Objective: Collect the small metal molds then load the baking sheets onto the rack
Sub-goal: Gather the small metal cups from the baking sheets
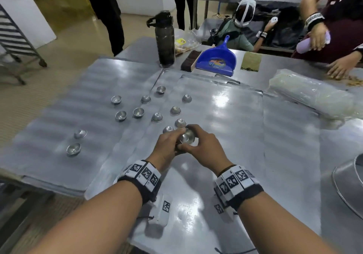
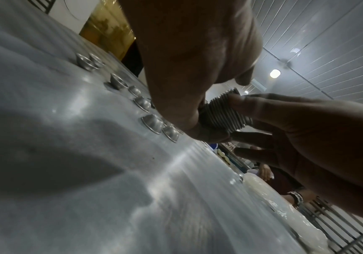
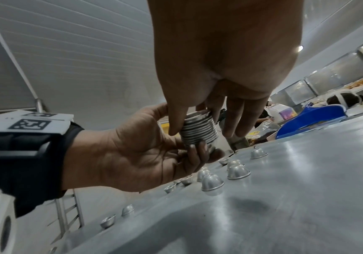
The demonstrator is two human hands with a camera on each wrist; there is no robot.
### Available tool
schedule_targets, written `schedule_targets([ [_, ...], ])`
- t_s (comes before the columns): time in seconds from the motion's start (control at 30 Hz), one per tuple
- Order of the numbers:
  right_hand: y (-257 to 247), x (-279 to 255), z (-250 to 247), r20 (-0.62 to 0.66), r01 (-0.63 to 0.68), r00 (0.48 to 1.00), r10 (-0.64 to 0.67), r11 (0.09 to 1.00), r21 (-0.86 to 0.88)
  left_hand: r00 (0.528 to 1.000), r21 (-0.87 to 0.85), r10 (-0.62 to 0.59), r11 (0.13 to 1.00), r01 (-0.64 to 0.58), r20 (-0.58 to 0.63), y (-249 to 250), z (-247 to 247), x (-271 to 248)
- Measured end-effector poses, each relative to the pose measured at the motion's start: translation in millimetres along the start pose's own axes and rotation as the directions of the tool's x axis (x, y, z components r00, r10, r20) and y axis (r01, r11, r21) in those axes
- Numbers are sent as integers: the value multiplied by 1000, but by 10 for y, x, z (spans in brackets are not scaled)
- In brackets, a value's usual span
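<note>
A stack of nested small metal molds (image 1: 186, 138) is held just above the middle baking sheet (image 1: 235, 120). My left hand (image 1: 170, 142) cups it from below, fingers curled round its base (image 3: 199, 132). My right hand (image 1: 203, 140) pinches the upper part of the stack (image 2: 224, 116) between thumb and fingertips. Several loose molds (image 1: 138, 112) lie scattered on this sheet and on the left baking sheet (image 1: 59, 116), some upright, some upside down; two (image 1: 73, 149) sit apart at the left. The rack (image 1: 15, 43) stands on the floor at far left.
Beyond the sheets stand a dark water bottle (image 1: 165, 39), a blue dustpan (image 1: 217, 59) with a brush, and a green pad (image 1: 251, 62). A rolled plastic bag (image 1: 314, 96) lies at right, a large metal pan (image 1: 349, 181) at the right edge. Another person's hand (image 1: 337, 69) works at far right.
</note>
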State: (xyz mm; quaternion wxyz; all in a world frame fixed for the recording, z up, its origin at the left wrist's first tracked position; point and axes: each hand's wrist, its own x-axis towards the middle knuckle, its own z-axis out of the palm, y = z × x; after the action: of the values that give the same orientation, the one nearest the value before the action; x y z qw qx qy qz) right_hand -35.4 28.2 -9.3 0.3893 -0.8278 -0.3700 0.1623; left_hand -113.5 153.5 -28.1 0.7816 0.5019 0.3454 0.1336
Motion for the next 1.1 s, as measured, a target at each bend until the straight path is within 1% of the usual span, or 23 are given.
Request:
schedule_targets([
  [0.1, 33, 31, 127, 81, 6, 997, -5, 1000, -9, 999, 43, 26, 999, -24, -37, -22, -150, 19],
  [0.2, 79, 117, 177, 136, -34, 990, 43, 997, -71, 993, 104, 34, 994, -21, -117, 27, -340, 132],
  [0.33, 188, 359, 205, 67, -122, 989, 135, 977, -172, 984, 143, 15, 990, 11, -178, 86, -631, 336],
  [0.43, 240, 586, 258, 17, -190, 980, 196, 963, -191, 987, 158, -11, 987, 37, -162, 127, -808, 457],
  [0.57, 251, 866, 375, -9, -245, 968, 249, 944, -223, 994, 192, -39, 980, 58, -103, 187, -994, 599],
  [0.87, 231, 1268, 614, 60, -248, 955, 290, 894, -373, 998, 252, -63, 966, 61, 0, 255, -1229, 843],
  [0.97, 225, 1312, 684, 48, -284, 945, 324, 884, -372, 997, 257, -74, 964, 69, 12, 255, -1249, 880],
  [1.1, 238, 1294, 750, -19, -307, 948, 317, 898, -315, 997, 275, -72, 960, 62, 27, 249, -1255, 902],
])
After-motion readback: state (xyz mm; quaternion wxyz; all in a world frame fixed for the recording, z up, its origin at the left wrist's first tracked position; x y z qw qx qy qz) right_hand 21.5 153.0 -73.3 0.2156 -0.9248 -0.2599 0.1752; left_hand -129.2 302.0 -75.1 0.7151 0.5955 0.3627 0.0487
